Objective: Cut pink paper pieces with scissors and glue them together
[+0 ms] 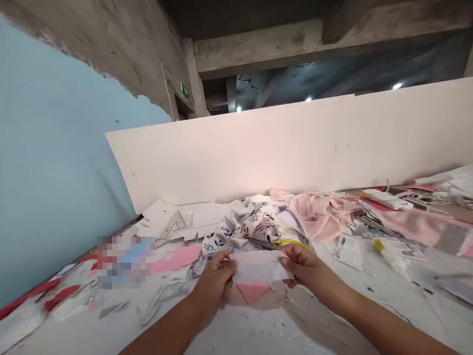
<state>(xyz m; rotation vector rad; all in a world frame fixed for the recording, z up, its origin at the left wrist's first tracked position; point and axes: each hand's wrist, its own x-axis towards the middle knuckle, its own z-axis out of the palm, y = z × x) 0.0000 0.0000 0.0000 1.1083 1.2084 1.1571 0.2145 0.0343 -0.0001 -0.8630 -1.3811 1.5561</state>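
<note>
Between my two hands a thin white strip, fabric or paper, is stretched out flat. My left hand pinches its left end with thumb and fingers. At the other end my right hand pinches it the same way. Below the strip shows a pink pointed piece; whether it is attached to the strip I cannot tell. Just beyond my hands lies a heap of white floral-print fabric, with a yellow band near my right hand.
Crumpled pink fabric lies at the back. Pink pieces and red strips lie on the left, white paper sheets behind them. Plastic packets are on the right. A white panel closes off the table's back; a blue wall stands left.
</note>
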